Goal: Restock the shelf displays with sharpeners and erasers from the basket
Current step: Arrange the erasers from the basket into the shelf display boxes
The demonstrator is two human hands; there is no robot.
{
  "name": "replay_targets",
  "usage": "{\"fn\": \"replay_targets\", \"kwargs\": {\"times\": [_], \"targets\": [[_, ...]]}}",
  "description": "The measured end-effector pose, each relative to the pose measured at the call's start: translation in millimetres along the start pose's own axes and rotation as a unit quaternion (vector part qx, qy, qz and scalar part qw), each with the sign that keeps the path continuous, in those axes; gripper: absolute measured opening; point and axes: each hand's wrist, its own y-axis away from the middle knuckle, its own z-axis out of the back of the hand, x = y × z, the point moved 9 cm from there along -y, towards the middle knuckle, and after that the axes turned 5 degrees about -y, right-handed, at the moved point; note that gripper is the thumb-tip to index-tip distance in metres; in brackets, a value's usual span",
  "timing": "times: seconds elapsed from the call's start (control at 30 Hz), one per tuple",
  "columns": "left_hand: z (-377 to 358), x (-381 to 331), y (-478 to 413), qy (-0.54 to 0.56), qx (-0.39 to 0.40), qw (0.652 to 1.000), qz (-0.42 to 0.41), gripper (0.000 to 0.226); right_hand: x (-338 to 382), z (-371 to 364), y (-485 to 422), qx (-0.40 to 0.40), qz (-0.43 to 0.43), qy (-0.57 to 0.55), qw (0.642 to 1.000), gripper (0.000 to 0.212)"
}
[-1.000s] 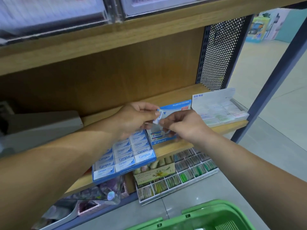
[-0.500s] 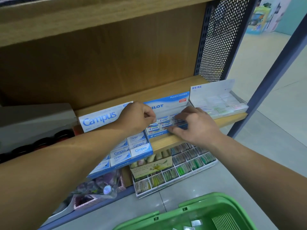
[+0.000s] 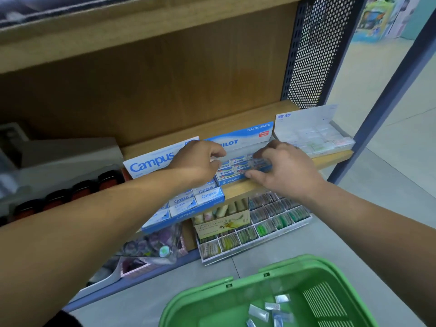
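In the head view, your right hand (image 3: 285,172) grasps a light, probably slick-wrapped Pilot eraser (image 3: 259,162) over the Pilot display box (image 3: 238,179) between your hands, best pinched by its long edges, while your left hand (image 3: 197,162) is curled, its contents unclear.

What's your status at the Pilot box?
Right hand pinching eraser over Pilot box. Left hand curled at box's left edge, grip unclear. Wrapped packets in basket. Nothing in the way.
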Motion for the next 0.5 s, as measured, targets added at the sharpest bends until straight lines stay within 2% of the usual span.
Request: {"fn": "replay_targets", "kwargs": {"times": [0.13,0.23,0.33,0.4,0.5], "targets": [[14,-22,44,0.059,-0.033,0.997,-0.031,0.019,18,6,33,0.005,0.034,-0.01,0.999,0.05],[0,-45,85,0.14,-0.002,0.988,-0.06,0.01,24,4,72,0.038,0.04,0.001,0.998,0.042],[-42,-69,122,0.152,0.056,0.982,-0.099,0.006,12,-9,123,0.074,0.011,-0.02,0.997,0.051],[-84,-82,147,0.154,0.122,0.974,-0.112,0.01,-7,-34,163,0.14,-0.035,-0.021,0.989,0.049],[-146,-80,183,0.151,0.21,0.962,-0.089,0.006,-37,-82,227,0.279,-0.088,-0.011,0.956,0.048]]}}
